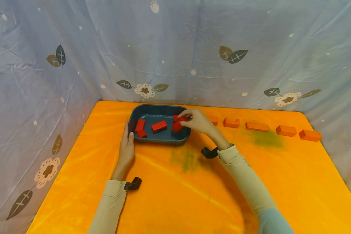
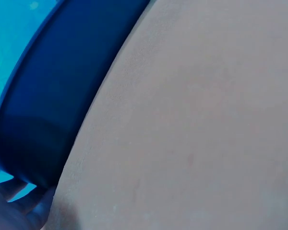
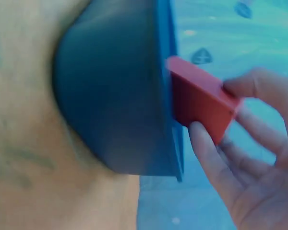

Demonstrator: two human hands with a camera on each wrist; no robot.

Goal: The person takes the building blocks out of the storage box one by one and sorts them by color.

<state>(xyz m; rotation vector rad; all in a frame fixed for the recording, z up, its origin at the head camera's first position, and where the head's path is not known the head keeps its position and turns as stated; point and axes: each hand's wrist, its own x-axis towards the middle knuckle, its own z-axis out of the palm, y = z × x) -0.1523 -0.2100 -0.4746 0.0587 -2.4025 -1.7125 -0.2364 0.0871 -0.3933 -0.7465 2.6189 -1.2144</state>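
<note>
A dark blue tray (image 1: 159, 140) stands at the back of the orange table (image 1: 175, 182), and its outer wall (image 3: 110, 96) fills the right wrist view. Three red blocks (image 1: 159, 126) lie inside it. My right hand (image 1: 195, 121) pinches another red block (image 1: 178, 124) over the tray's right end; in the right wrist view that block (image 3: 201, 98) pokes over the rim between my fingertips (image 3: 206, 143). With straight fingers, my left hand (image 1: 127, 146) rests flat against the tray's left end. The left wrist view shows only the tray wall (image 2: 53, 91) and the tabletop.
A row of orange-red blocks (image 1: 256, 126) runs along the back of the table to the right of the tray, ending near the right edge (image 1: 310, 135). A pale blue flowered cloth (image 1: 175, 48) hangs behind and on both sides.
</note>
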